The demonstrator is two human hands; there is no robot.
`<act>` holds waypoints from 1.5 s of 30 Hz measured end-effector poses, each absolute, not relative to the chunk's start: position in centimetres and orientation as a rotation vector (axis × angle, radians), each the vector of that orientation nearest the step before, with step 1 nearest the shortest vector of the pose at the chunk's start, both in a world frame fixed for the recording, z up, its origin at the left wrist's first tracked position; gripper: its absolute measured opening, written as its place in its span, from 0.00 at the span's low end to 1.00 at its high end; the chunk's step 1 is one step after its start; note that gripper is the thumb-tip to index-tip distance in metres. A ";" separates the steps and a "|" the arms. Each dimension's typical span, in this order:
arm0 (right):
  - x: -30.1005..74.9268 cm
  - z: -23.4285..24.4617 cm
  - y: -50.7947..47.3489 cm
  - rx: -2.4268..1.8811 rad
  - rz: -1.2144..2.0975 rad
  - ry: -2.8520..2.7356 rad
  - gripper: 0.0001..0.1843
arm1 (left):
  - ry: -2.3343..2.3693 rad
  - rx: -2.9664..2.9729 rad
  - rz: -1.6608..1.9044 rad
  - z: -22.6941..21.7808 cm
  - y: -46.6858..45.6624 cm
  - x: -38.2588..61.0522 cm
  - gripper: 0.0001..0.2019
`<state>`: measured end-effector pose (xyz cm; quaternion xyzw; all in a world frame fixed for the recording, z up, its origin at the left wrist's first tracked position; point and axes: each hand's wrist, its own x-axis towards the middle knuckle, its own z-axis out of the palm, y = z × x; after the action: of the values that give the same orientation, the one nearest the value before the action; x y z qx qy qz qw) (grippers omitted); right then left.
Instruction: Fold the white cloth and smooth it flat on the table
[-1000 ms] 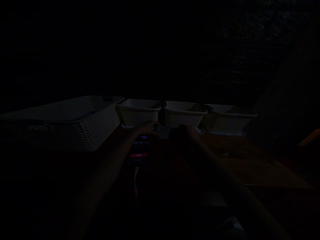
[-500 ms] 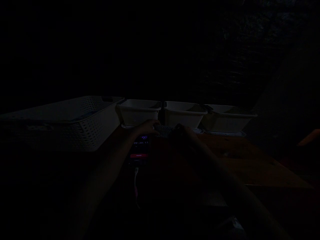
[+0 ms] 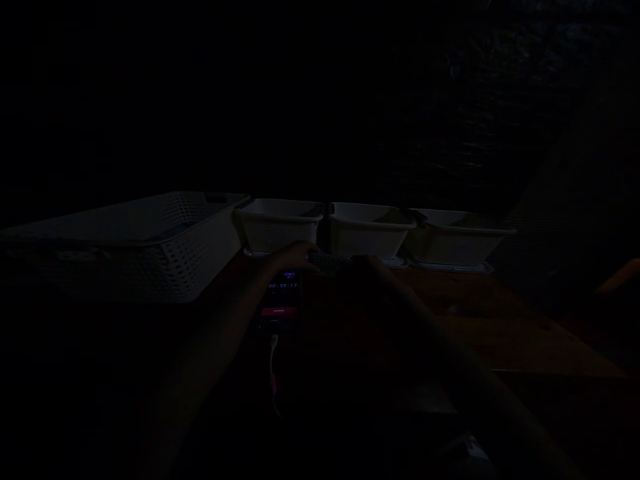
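Note:
The view is very dark. Between my two hands, just in front of the white tubs, is a small grey speckled or patterned item [image 3: 332, 263] whose kind I cannot make out. My left hand [image 3: 296, 255] grips its left end, fingers bent around it. At its right end my right hand [image 3: 369, 265] is closed on it, with the fingertips lost in shadow. Below my left hand a phone [image 3: 278, 300] lies on the wooden table [image 3: 480, 320], its lit screen showing a timer and a red bar.
A large perforated white basket [image 3: 170, 267] stands at the left. White tubs, one at left [image 3: 280, 230], one in the middle [image 3: 370, 233] and one at right [image 3: 455, 240], line the back. A white cable [image 3: 272, 357] runs from the phone. Another person's hand [image 3: 620, 277] shows at the right edge.
The fingers of my right hand have shifted slightly at the patterned item's right end. My left hand keeps its hold, and the other things stay in place.

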<state>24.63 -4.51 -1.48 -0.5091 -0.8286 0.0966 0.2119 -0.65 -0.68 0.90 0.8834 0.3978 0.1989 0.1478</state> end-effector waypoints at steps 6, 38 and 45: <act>24.5 -1.2 -4.9 -1.420 0.264 -2.325 0.12 | 1.108 2.526 0.500 0.8 -0.6 -0.6 0.21; 24.6 -0.7 -5.0 -1.144 0.246 -1.980 0.23 | 1.003 2.144 0.854 1.3 0.1 -1.1 0.22; 24.6 -0.6 -4.9 -1.152 0.288 -1.971 0.29 | 1.012 2.023 1.004 1.1 1.1 -0.5 0.25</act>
<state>24.64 -4.94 -0.57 -0.4569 -0.7820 0.1142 0.4082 -0.47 1.15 1.11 0.7724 0.3863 0.3834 0.3274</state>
